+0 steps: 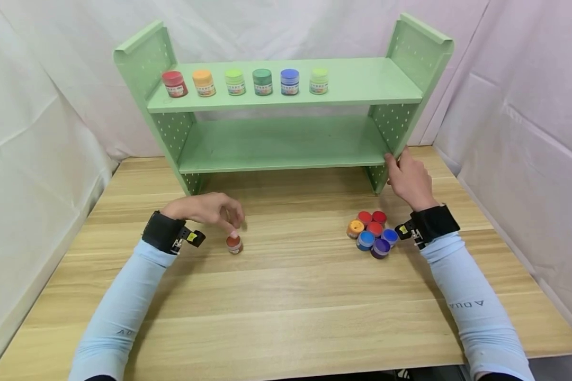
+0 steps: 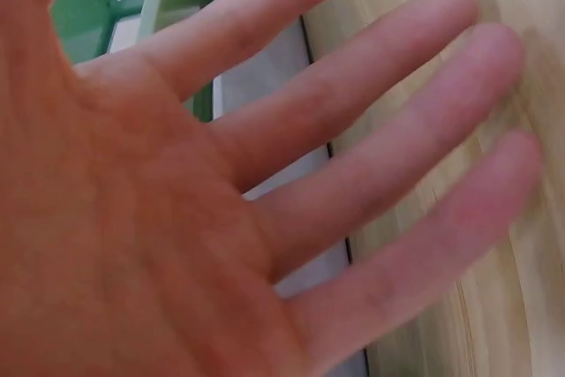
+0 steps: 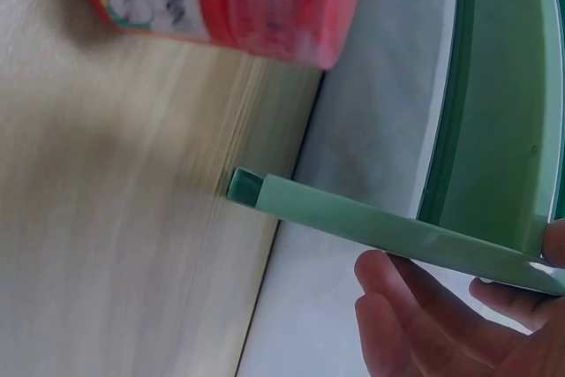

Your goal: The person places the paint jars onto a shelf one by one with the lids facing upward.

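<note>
Your shelf (image 1: 286, 140) is soft green, its side panels speckled with white dots. You see a red jar (image 1: 174, 83), an orange jar (image 1: 204, 82), a lime jar (image 1: 235, 81), a dark green jar (image 1: 262, 81), a blue jar (image 1: 289, 81) and a yellow-green jar (image 1: 319, 80), all with whitish labels. Your lone jar (image 1: 234, 244) has a reddish-brown lid; your clustered jars (image 1: 374, 228) wear red, orange, blue and purple. Your tabletop (image 1: 276, 307) is pale, streaked woodgrain, your sleeves (image 1: 119, 312) light blue with dark lettering, your wristbands (image 1: 164, 233) black.

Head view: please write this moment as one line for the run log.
left grip: at brown-lidded jar | right grip: holds green shelf | upper board: six jars
</note>
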A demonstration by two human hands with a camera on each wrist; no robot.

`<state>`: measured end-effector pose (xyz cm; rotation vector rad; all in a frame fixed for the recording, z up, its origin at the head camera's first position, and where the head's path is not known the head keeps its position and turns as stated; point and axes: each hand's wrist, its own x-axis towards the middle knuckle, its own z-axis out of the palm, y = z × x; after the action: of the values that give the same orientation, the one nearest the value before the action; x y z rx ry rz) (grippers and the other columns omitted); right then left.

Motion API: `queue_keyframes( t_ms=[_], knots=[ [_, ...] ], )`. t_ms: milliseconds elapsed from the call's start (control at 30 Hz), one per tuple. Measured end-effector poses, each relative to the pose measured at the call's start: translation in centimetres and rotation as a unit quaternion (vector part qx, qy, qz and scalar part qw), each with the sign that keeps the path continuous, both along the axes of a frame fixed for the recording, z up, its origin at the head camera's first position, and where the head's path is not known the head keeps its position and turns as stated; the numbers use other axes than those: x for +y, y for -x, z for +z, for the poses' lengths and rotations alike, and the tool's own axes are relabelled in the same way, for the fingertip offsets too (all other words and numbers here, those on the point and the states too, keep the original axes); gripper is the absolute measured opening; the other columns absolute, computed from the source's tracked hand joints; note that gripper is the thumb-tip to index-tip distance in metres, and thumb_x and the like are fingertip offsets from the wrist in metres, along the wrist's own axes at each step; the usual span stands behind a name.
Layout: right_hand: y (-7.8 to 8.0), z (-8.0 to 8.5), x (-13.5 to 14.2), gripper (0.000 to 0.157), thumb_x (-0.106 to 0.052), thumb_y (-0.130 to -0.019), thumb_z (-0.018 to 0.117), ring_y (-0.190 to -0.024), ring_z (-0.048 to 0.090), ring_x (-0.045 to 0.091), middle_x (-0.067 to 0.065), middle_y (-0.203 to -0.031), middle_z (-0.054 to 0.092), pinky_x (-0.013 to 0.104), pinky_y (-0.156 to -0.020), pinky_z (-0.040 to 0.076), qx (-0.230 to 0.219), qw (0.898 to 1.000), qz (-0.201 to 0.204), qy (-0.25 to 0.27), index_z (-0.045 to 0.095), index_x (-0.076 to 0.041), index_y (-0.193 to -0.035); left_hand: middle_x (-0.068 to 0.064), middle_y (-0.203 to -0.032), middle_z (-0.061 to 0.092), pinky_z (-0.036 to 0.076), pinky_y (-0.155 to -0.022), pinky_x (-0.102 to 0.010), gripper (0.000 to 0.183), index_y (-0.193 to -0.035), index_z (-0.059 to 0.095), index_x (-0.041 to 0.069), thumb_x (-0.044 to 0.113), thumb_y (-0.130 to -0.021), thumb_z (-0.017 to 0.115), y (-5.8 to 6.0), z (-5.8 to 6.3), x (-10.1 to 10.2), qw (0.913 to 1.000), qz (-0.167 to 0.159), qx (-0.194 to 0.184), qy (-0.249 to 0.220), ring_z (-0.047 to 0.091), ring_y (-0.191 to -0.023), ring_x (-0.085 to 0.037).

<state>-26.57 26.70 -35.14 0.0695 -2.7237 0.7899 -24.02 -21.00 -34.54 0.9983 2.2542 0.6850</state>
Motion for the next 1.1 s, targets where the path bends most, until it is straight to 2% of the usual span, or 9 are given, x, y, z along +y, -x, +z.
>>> queue_keyframes(
  t_ms=[133, 233, 433, 833, 1100],
  knots=[
    [0.0, -0.1, -0.1, 0.063, -0.052, -0.101, 0.023, -0.067, 0.065, 0.026, 0.016, -0.091, 0.066, 0.042, -0.050, 0.042, -0.002, 1.000, -0.002, 0.001, 0.036, -0.005, -0.141, -0.008, -0.103, 0.066, 0.050, -0.082, -0.033, 0.047, -0.113, 0.066, 0.006, 0.028, -0.073, 0.080, 0.1, -0.2, -0.3, 0.9982, 0.002, -0.060, 0.010, 0.060, -0.095, -0.023],
    [0.0, -0.1, -0.1, 0.063, -0.052, -0.101, 0.024, -0.067, 0.065, 0.026, 0.016, -0.091, 0.066, 0.042, -0.051, 0.041, -0.003, 1.000, 0.000, 0.002, 0.036, -0.006, -0.142, -0.008, -0.100, 0.067, 0.050, -0.082, -0.033, 0.045, -0.111, 0.067, 0.005, 0.022, -0.072, 0.081, 0.1, -0.4, -0.3, 0.9953, 0.000, -0.096, 0.011, 0.061, -0.095, -0.026],
    [0.0, -0.1, -0.1, 0.064, -0.053, -0.100, 0.023, -0.067, 0.064, 0.026, 0.016, -0.090, 0.065, 0.041, -0.050, 0.041, -0.005, 1.000, 0.000, 0.001, 0.037, -0.005, -0.140, -0.009, -0.095, 0.069, 0.052, -0.079, -0.033, 0.038, -0.105, 0.070, 0.001, 0.011, -0.070, 0.081, -0.1, -0.6, 0.0, 0.9920, -0.005, -0.126, 0.003, 0.063, -0.090, -0.028],
    [0.0, 0.1, -0.1, 0.062, -0.052, -0.100, 0.024, -0.067, 0.065, 0.026, 0.015, -0.089, 0.066, 0.042, -0.049, 0.041, 0.003, 1.000, 0.002, -0.001, 0.036, -0.007, -0.142, -0.004, -0.091, 0.070, 0.051, -0.079, -0.031, 0.031, -0.103, 0.072, 0.005, 0.008, -0.073, 0.079, -0.2, -0.5, 0.4, 0.9939, -0.011, -0.109, 0.016, 0.065, -0.086, -0.020],
    [-0.1, 0.1, -0.1, 0.063, -0.052, -0.100, 0.024, -0.068, 0.065, 0.027, 0.018, -0.095, 0.066, 0.042, -0.051, 0.042, 0.000, 1.000, 0.006, 0.005, 0.035, -0.006, -0.142, 0.004, -0.092, 0.070, 0.051, -0.079, -0.028, 0.026, -0.105, 0.072, 0.011, 0.014, -0.079, 0.076, 0.1, -0.7, 0.9, 0.9990, -0.034, -0.029, 0.008, 0.064, -0.088, -0.013]
  ],
)
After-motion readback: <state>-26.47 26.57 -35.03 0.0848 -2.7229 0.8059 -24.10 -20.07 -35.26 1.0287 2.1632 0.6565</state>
